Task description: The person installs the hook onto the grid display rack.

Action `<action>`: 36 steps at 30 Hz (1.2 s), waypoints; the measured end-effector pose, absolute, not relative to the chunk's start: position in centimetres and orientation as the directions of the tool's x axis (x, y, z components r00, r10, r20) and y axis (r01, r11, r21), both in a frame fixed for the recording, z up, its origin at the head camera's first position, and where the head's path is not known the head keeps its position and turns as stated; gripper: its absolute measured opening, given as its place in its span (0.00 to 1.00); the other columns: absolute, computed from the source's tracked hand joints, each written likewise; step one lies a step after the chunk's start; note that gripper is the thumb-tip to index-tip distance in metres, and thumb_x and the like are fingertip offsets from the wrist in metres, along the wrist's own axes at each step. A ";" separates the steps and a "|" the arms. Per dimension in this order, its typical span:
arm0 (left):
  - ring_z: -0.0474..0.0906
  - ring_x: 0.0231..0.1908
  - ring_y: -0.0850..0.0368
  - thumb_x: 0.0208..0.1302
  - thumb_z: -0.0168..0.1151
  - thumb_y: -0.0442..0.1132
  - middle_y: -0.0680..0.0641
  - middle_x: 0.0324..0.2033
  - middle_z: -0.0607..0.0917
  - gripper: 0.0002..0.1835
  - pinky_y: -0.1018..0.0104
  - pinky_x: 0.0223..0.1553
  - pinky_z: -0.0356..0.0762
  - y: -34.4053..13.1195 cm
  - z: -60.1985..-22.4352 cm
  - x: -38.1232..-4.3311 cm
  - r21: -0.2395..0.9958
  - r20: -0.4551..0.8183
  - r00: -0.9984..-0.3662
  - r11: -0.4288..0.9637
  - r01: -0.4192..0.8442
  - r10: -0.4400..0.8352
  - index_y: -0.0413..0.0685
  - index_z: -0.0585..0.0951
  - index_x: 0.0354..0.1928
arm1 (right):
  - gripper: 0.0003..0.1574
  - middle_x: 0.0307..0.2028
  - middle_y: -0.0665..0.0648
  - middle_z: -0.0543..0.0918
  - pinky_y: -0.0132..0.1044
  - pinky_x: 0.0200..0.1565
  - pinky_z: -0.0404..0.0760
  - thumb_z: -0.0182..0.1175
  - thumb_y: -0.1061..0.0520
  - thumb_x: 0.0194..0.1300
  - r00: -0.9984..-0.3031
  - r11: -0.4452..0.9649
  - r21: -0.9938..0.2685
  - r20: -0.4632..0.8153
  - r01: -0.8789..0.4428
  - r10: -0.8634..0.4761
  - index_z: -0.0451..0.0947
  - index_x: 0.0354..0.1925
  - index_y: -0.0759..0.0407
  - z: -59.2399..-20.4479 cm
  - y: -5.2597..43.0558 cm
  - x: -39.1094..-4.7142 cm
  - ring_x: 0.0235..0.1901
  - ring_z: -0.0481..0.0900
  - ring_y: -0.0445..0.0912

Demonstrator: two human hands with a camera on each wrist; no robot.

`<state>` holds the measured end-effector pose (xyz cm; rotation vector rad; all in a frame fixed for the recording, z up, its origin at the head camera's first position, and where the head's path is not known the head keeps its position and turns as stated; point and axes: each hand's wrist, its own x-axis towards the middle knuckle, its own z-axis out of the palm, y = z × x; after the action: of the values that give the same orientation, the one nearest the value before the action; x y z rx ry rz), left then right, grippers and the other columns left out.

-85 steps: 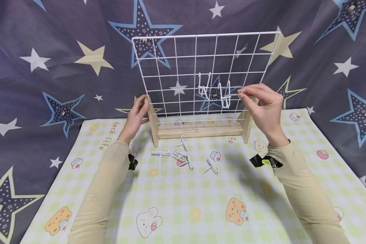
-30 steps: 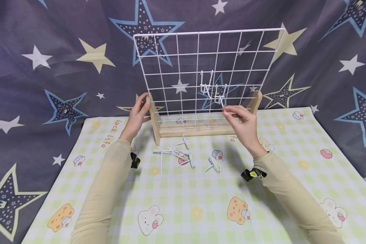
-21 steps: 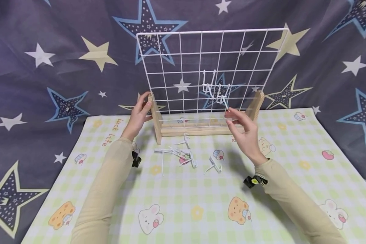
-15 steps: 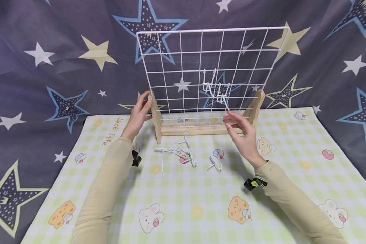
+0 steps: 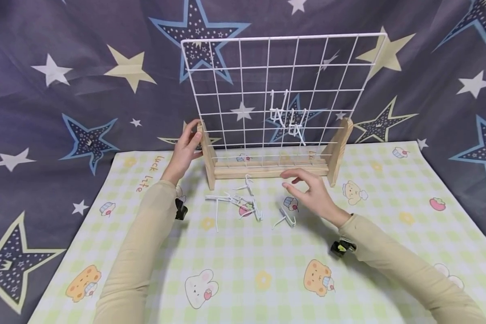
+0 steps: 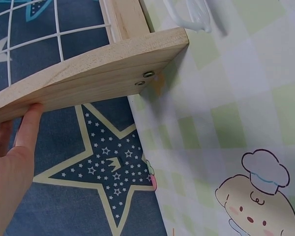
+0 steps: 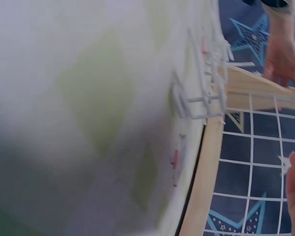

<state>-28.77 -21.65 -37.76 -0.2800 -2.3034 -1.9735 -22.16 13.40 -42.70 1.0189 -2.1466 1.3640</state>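
Observation:
A white wire grid panel (image 5: 283, 37) stands upright in a wooden frame at the back of the table. My left hand (image 5: 184, 150) grips the frame's left wooden side post (image 5: 206, 155), with fingertips against the wood in the left wrist view. Two white wire hooks, an upper hook (image 5: 277, 118) and a lower hook (image 5: 297, 128), hang on the grid. My right hand (image 5: 313, 197), holding nothing, hovers with parted fingers in front of the bottom rail, above a single loose hook (image 5: 286, 218). More loose hooks (image 5: 251, 204) lie heaped to its left.
The right wooden post (image 5: 341, 153) and bottom rail (image 5: 247, 173) complete the stand. A checked cloth (image 5: 235, 252) with cartoon prints covers the table. Close behind the stand hangs a dark star-patterned curtain (image 5: 93, 81).
My right hand pulled the lower hook's prong inward from the right, let go of it, then dropped toward the table. The hook stays on the grid. My left hand keeps its hold.

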 end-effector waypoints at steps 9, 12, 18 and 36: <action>0.64 0.63 0.42 0.76 0.44 0.48 0.35 0.63 0.66 0.28 0.42 0.58 0.71 -21.5 -37.6 -28.9 0.969 0.187 -0.979 0.148 0.198 0.083 0.57 0.57 0.74 | 0.13 0.44 0.54 0.83 0.47 0.48 0.80 0.67 0.64 0.60 -0.612 0.298 -0.562 0.529 -0.772 -0.588 0.81 0.45 0.60 -43.8 13.4 -21.9 0.47 0.80 0.49; 0.64 0.63 0.42 0.76 0.44 0.47 0.35 0.63 0.66 0.27 0.42 0.57 0.71 -21.6 -37.7 -28.8 0.969 0.187 -0.979 0.149 0.197 0.077 0.57 0.57 0.74 | 0.12 0.44 0.53 0.83 0.45 0.52 0.78 0.68 0.61 0.60 -0.589 0.315 -0.544 0.456 -0.778 -0.667 0.81 0.44 0.60 -44.0 13.4 -21.9 0.47 0.79 0.48; 0.65 0.63 0.42 0.76 0.44 0.47 0.35 0.61 0.67 0.27 0.42 0.57 0.71 -21.7 -37.7 -28.7 0.970 0.186 -0.980 0.145 0.195 0.073 0.57 0.57 0.74 | 0.11 0.43 0.53 0.83 0.44 0.46 0.79 0.68 0.62 0.59 -0.531 0.296 -0.546 0.342 -0.783 -0.775 0.82 0.42 0.60 -44.2 13.4 -22.2 0.43 0.79 0.48; 0.64 0.63 0.42 0.77 0.43 0.45 0.35 0.62 0.66 0.27 0.41 0.58 0.70 -21.8 -37.8 -29.0 0.975 0.172 -0.982 0.130 0.180 0.075 0.55 0.56 0.75 | 0.13 0.43 0.55 0.81 0.42 0.40 0.80 0.66 0.61 0.62 -0.613 0.442 -0.585 0.124 -0.680 -0.780 0.82 0.46 0.60 -44.5 15.5 -22.3 0.37 0.78 0.47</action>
<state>-29.03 -21.80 -37.83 -0.2604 -2.2997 -2.0031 -22.29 15.49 -44.52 1.4328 -2.8039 1.0080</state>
